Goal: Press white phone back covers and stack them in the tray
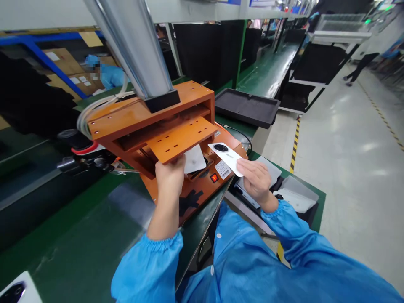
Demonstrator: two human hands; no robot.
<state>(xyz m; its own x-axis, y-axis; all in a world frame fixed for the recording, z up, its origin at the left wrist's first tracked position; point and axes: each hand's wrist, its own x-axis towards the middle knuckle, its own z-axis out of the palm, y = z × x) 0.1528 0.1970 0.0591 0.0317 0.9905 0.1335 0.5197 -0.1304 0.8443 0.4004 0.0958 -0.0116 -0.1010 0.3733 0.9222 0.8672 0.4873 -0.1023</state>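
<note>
My right hand (pixel 256 179) pinches a white phone back cover (pixel 232 159) by its lower end, tilted in front of the orange press (pixel 151 113). A dark round camera area sits at the cover's far end. My left hand (pixel 170 172) reaches under the press's orange plate (pixel 183 136), and its fingertips are hidden there. Just right of that hand, a second white panel (pixel 195 160) lies partly under the plate; whether the hand touches it I cannot tell. A lit red switch (pixel 214 178) and a white label (pixel 223 169) are on the press's base.
A black tray (pixel 246 105) lies behind the press. More white covers (pixel 295 195) rest at my right. Another white phone cover (pixel 22 290) is at the near left of the green bench (pixel 78 252). A metal cylinder (pixel 132 46) rises above the press. A co-worker (pixel 109 73) is beyond.
</note>
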